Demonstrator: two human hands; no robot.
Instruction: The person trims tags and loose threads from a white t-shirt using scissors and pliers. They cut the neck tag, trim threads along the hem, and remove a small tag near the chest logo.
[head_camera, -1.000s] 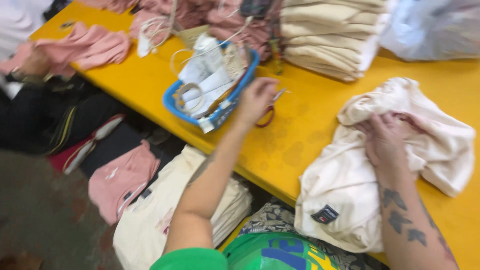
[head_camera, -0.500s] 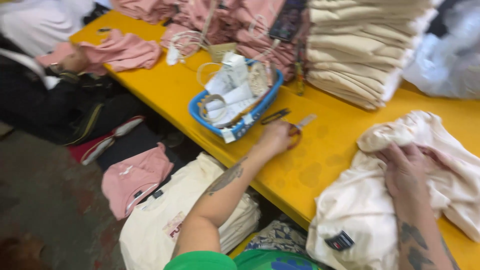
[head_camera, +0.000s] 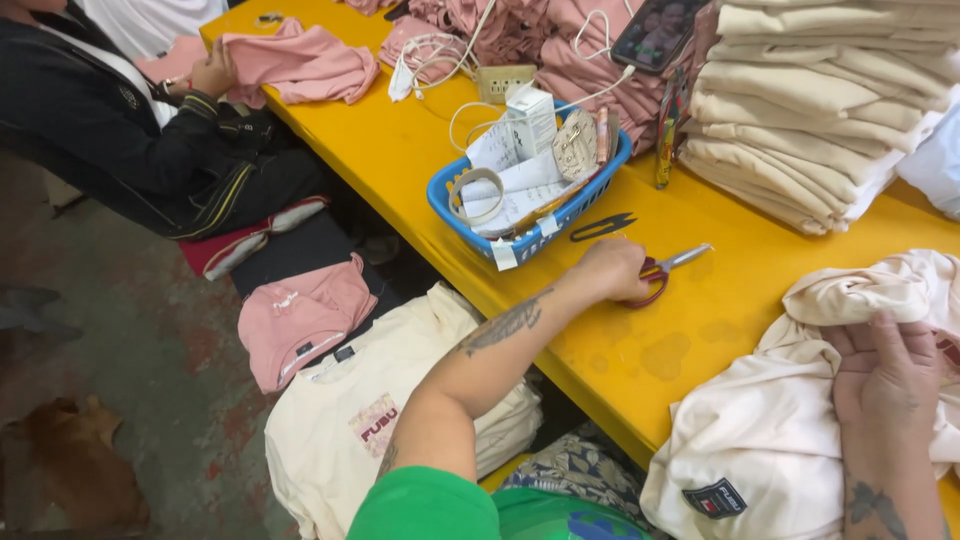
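Left hand: my left hand (head_camera: 612, 270) sits at the centre of the frame, fingers curled around the red handles of the scissors (head_camera: 668, 270).
Scissors: they lie on the yellow worktop (head_camera: 420, 160), blades pointing toward the upper right, just below the blue basket (head_camera: 470, 212).
Right hand: my right hand (head_camera: 888, 375) is at the lower right, fingers spread and pressed flat on the cream garment (head_camera: 760, 440), gripping nothing.
Cream garment: it is bunched at the lower right edge of the worktop, a dark label showing near its bottom.
Snips: small black snips (head_camera: 603, 226) lie between the basket and my left hand.
Basket: it holds a roll of tape, papers and a small box.
Stack: folded cream clothes (head_camera: 800, 110) are piled at the upper right.
Other person: someone in a dark jacket at the upper left has a hand (head_camera: 212, 72) on a pink garment (head_camera: 300, 62).
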